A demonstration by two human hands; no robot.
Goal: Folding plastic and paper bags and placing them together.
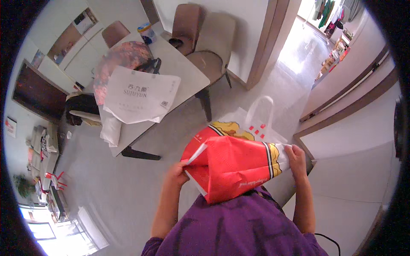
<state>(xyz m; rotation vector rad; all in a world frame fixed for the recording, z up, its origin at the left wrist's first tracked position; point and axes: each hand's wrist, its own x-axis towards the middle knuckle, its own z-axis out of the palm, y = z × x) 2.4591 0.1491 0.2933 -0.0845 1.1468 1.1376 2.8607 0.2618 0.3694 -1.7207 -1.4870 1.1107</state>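
Observation:
A red paper or plastic bag (237, 160) with yellow and white printing at one end is stretched sideways in front of my purple top. My left hand (176, 174) grips its folded left end, beside an open crease. At the opposite, white-edged end, my right hand (295, 156) pinches the material. Behind it shows another red-and-yellow printed part (205, 136); I cannot tell whether it belongs to the same bag. A whitish carrier bag with a pale looped handle (272, 107) and small red marks is partly hidden beyond.
A table (192, 72) ahead to the left carries a white bag bearing writing (144, 108), a pink patterned item (128, 52) and a lidded tub (147, 33). Chairs (214, 35) stand beyond it. At right, a doorway (298, 57) opens onto another room.

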